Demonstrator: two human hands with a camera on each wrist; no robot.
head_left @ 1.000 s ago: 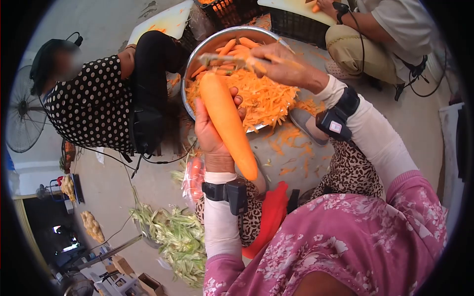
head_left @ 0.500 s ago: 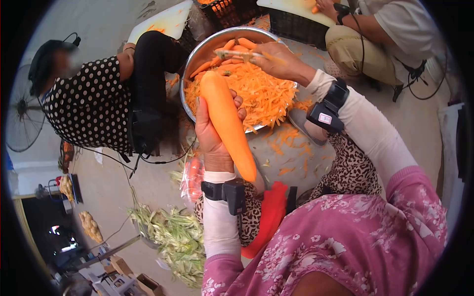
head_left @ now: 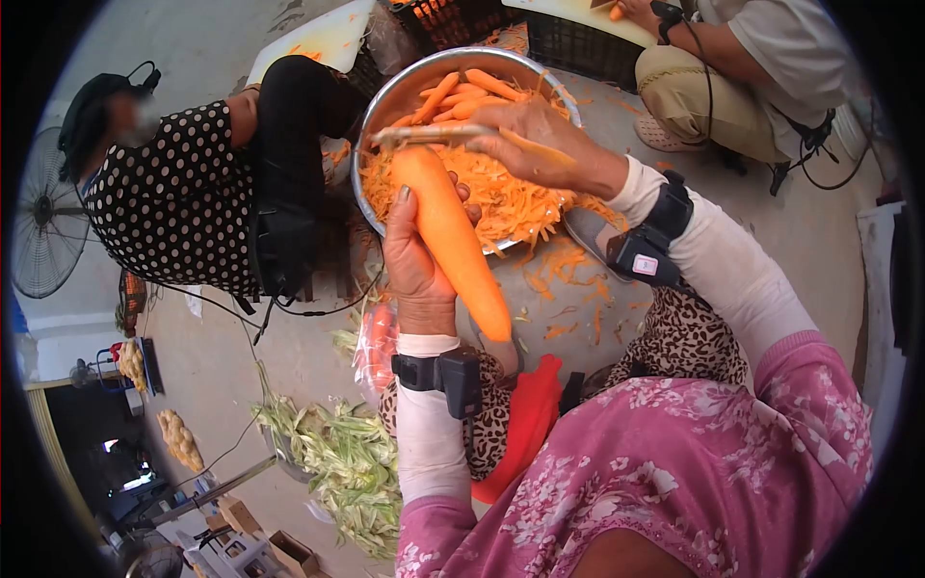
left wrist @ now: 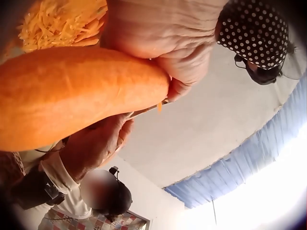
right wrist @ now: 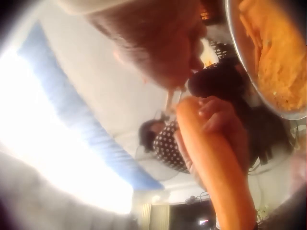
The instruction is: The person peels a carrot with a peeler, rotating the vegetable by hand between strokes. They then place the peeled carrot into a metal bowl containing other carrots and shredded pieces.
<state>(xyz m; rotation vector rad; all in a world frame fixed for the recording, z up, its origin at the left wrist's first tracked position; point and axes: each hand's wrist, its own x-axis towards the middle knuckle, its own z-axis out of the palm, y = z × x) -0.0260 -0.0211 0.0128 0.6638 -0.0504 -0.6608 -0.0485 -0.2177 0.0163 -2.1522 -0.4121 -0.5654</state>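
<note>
My left hand (head_left: 419,265) grips a large peeled carrot (head_left: 455,250), thumb along one side and fingers round the other. The carrot slants, its thick end over the basin and its narrower end toward my lap. My right hand (head_left: 544,144) holds a peeler (head_left: 424,133), which lies across the carrot's far end in the head view. In the left wrist view the peeler's edge shows by the carrot's tip with a small orange shred. Below both hands stands a metal basin (head_left: 409,85) with whole carrots (head_left: 462,99) and a heap of orange shavings (head_left: 511,202).
One person in a dotted top (head_left: 178,202) sits at left, another (head_left: 771,77) at upper right. Cutting boards (head_left: 318,39) rest on black crates (head_left: 578,56) beyond the basin. Peelings litter the floor. A bag of carrots (head_left: 376,352) and leafy husks (head_left: 337,462) lie at lower left.
My right hand first drew the peeler away from the carrot, then brought it back down to the carrot's far end. The carrot has shifted slightly in my left hand.
</note>
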